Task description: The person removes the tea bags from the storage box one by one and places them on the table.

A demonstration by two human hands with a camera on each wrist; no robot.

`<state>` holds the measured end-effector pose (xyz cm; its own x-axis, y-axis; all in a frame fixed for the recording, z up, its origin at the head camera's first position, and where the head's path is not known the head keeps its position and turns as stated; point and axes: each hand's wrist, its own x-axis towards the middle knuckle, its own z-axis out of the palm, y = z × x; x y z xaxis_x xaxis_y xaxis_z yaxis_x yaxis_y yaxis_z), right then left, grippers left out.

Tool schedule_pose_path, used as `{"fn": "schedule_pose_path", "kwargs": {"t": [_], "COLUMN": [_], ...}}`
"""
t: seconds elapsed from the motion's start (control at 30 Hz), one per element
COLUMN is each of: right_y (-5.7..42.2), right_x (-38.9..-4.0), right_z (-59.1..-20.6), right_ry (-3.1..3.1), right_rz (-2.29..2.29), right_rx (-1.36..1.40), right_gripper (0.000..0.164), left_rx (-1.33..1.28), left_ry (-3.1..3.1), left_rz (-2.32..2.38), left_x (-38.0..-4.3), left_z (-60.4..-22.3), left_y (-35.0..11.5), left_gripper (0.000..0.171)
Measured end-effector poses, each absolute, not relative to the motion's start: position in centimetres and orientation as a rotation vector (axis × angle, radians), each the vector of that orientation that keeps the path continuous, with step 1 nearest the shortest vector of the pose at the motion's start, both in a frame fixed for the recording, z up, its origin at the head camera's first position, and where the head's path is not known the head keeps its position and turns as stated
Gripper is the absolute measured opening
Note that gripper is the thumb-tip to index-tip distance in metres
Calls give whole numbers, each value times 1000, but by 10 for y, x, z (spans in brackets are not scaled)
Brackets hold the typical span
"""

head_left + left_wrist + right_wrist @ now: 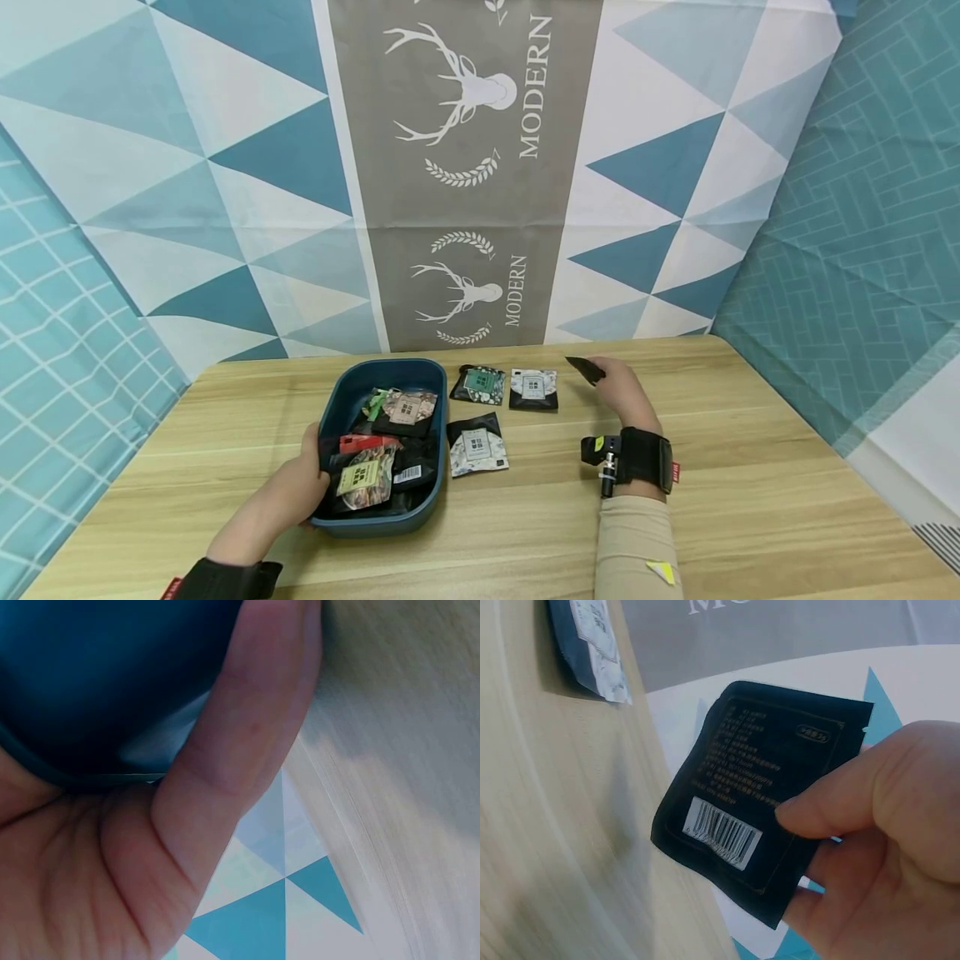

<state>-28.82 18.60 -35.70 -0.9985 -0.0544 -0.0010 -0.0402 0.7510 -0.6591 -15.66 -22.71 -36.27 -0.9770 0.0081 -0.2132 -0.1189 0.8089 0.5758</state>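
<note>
My right hand (pixel 621 390) pinches a small black sachet (pixel 742 802) between thumb and fingers above the table's right side. Its back, with fine print and a white barcode, shows in the right wrist view. With my left hand (pixel 300 479) I hold the left side of a dark blue plastic bin (pixel 384 527); the thumb (pixel 255 697) lies along its wall. Inside are several sachets, among them one with a yellow label (pixel 360 477) and a brown-pink one (pixel 407 408). Part of the left hand is hidden by the bin.
Right of the bin lie a green-labelled sachet (pixel 480 383), a black-and-white sachet (pixel 534 389) and, nearer me, a white floral sachet (pixel 477 446). The wooden table (pixel 525 542) ends at a patterned backdrop (pixel 465 208).
</note>
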Motion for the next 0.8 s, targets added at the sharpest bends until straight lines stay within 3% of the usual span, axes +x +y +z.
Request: {"fn": "schedule_pose_path", "kwargs": {"t": [0.33,0.8], "right_y": [183,187], "right_x": [-292,-294], "right_z": [-370,-383], "right_ry": [2842,2796], "right_rz": [-1042,-1026], "right_rx": [-53,-174], "right_gripper": [58,45], "left_rx": [-93,-93], "left_ry": [2774,2769], "left_rz": [910,905], "left_x": [-156,-157], "left_z": [-362,-363], "left_y": [-228,-229], "left_gripper": [69,70]}}
